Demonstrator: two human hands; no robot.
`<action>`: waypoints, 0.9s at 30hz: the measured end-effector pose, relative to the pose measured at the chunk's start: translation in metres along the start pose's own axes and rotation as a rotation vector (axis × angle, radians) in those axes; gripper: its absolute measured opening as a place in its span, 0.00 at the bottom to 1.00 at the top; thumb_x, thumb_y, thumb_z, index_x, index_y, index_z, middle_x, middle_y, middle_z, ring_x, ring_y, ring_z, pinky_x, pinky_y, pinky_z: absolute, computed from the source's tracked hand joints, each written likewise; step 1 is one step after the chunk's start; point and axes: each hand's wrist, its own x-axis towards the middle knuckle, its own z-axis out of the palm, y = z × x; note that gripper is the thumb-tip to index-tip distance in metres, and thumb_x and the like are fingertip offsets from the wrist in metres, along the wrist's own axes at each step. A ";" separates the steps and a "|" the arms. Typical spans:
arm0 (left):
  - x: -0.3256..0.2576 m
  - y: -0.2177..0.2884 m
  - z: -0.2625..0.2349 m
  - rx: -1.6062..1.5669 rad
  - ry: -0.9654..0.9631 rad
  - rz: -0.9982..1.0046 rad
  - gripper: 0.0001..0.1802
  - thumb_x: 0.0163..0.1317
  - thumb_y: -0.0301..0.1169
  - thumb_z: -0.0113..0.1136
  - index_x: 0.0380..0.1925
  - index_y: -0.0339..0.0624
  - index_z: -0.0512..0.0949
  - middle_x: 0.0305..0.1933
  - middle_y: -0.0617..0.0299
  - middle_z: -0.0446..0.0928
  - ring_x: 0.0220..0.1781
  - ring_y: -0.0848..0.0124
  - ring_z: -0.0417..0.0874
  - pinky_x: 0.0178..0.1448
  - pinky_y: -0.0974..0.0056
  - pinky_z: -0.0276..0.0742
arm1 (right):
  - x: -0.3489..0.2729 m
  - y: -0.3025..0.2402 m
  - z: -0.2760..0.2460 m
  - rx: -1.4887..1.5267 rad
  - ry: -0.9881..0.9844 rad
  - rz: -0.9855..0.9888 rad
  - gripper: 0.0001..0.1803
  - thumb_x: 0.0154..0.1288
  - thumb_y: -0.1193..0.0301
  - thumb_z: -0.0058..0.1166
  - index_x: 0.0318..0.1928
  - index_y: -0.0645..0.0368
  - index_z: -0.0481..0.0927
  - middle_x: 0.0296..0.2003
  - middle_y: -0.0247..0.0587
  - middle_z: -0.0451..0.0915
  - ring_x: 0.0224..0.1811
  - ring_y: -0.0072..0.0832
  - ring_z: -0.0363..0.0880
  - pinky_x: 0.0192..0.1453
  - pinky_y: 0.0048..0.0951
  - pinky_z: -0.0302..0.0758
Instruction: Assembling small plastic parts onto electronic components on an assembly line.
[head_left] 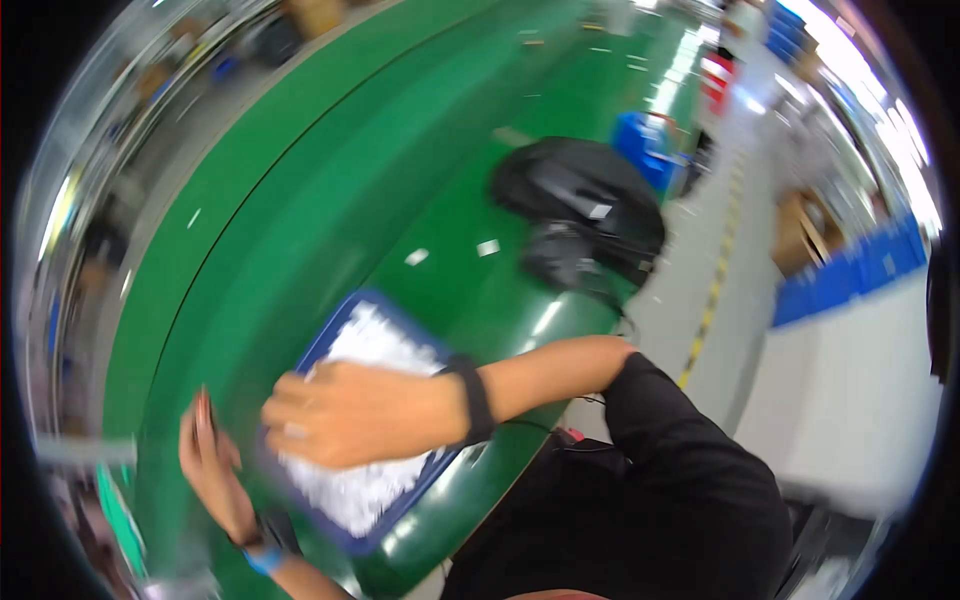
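Blue plastic makes up the shallow tray (408, 322), which sits askew on the green bench (450, 300) in front of the person, filled with a loose mass of small white pieces (352, 503). Motion blur hides the shape of each piece. The right hand (350, 415), a dark band at its wrist, lies back-up across the tray, covering its middle and part of its left rim. Its fingertips are blurred and point left; whether that grip is closed on anything, I cannot tell. The left hand (212, 468) is just left of the tray, fingers upward; something thin and dark shows near its fingertips, but I cannot make out whether its grip has hold of it.

Farther along the bench lies a black bundle (575, 190), possibly a bag, its contents hidden. Beyond it stands a blue bin (645, 150), what it holds too smeared to read. At the right, an open cardboard box (800, 238) stands behind blue containers (850, 280).
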 end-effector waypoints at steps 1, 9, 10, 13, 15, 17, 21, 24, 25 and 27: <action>0.017 -0.006 -0.007 0.036 -0.046 -0.009 0.20 0.73 0.39 0.52 0.57 0.37 0.78 0.26 0.76 0.67 0.20 0.86 0.55 0.22 0.74 0.46 | -0.002 -0.002 -0.004 -0.006 -0.064 -0.014 0.12 0.51 0.69 0.57 0.37 0.59 0.77 0.33 0.37 0.73 0.39 0.30 0.76 0.28 0.27 0.74; 0.128 -0.180 -0.090 0.275 -0.223 -0.466 0.19 0.57 0.53 0.69 0.38 0.53 0.88 0.17 0.75 0.66 0.14 0.81 0.54 0.17 0.70 0.47 | 0.018 -0.027 -0.007 0.203 -0.231 -0.033 0.13 0.49 0.74 0.69 0.36 0.58 0.80 0.34 0.38 0.78 0.35 0.35 0.79 0.34 0.32 0.75; 0.125 -0.185 -0.079 0.166 -0.237 -0.389 0.23 0.54 0.55 0.71 0.31 0.46 0.87 0.13 0.70 0.64 0.13 0.78 0.54 0.16 0.67 0.51 | 0.017 -0.029 -0.008 0.190 -0.259 -0.013 0.13 0.48 0.75 0.69 0.36 0.59 0.81 0.33 0.38 0.78 0.35 0.36 0.79 0.34 0.33 0.75; 0.122 -0.225 -0.093 0.793 0.174 -0.107 0.27 0.56 0.54 0.68 0.40 0.40 0.83 0.29 0.64 0.77 0.30 0.73 0.77 0.33 0.68 0.75 | 0.014 -0.039 -0.006 0.229 -0.325 0.038 0.13 0.48 0.77 0.69 0.36 0.61 0.81 0.33 0.40 0.78 0.35 0.38 0.79 0.35 0.34 0.75; 0.109 -0.228 -0.081 0.976 0.535 0.153 0.27 0.54 0.50 0.69 0.42 0.37 0.81 0.38 0.55 0.81 0.39 0.66 0.82 0.45 0.63 0.81 | 0.014 -0.036 -0.004 0.241 -0.387 -0.001 0.13 0.48 0.78 0.69 0.36 0.61 0.80 0.33 0.41 0.78 0.35 0.39 0.79 0.36 0.35 0.75; 0.106 -0.193 -0.071 0.512 0.438 0.079 0.25 0.54 0.45 0.70 0.42 0.36 0.80 0.41 0.52 0.82 0.42 0.64 0.83 0.48 0.62 0.81 | 0.017 -0.036 -0.002 0.203 -0.472 0.029 0.13 0.48 0.79 0.68 0.37 0.62 0.80 0.33 0.43 0.78 0.35 0.41 0.78 0.37 0.35 0.75; 0.072 -0.097 -0.022 -0.013 0.028 0.267 0.14 0.58 0.38 0.68 0.33 0.37 0.83 0.36 0.59 0.85 0.39 0.70 0.86 0.45 0.64 0.81 | 0.050 -0.029 -0.016 0.239 -0.505 -0.036 0.11 0.52 0.81 0.64 0.38 0.63 0.80 0.34 0.45 0.78 0.35 0.39 0.78 0.38 0.34 0.74; 0.028 -0.049 0.007 -0.082 -0.148 0.298 0.13 0.57 0.39 0.66 0.32 0.41 0.83 0.35 0.58 0.85 0.38 0.67 0.87 0.41 0.62 0.81 | 0.054 -0.020 -0.004 0.228 -0.462 0.022 0.09 0.55 0.82 0.61 0.38 0.65 0.79 0.34 0.45 0.78 0.34 0.37 0.78 0.38 0.32 0.74; 0.015 -0.043 0.016 -0.020 -0.226 0.273 0.12 0.57 0.39 0.65 0.32 0.42 0.82 0.34 0.59 0.85 0.37 0.65 0.87 0.40 0.61 0.80 | 0.054 -0.019 0.003 0.225 -0.441 0.069 0.08 0.57 0.83 0.60 0.38 0.65 0.79 0.34 0.45 0.78 0.34 0.35 0.77 0.39 0.31 0.74; -0.016 -0.047 0.017 0.048 -0.277 0.207 0.12 0.56 0.39 0.65 0.32 0.43 0.82 0.34 0.59 0.85 0.37 0.63 0.86 0.39 0.60 0.80 | 0.054 -0.027 0.020 0.279 -0.445 0.071 0.07 0.58 0.82 0.59 0.38 0.66 0.78 0.34 0.45 0.78 0.34 0.35 0.77 0.39 0.31 0.73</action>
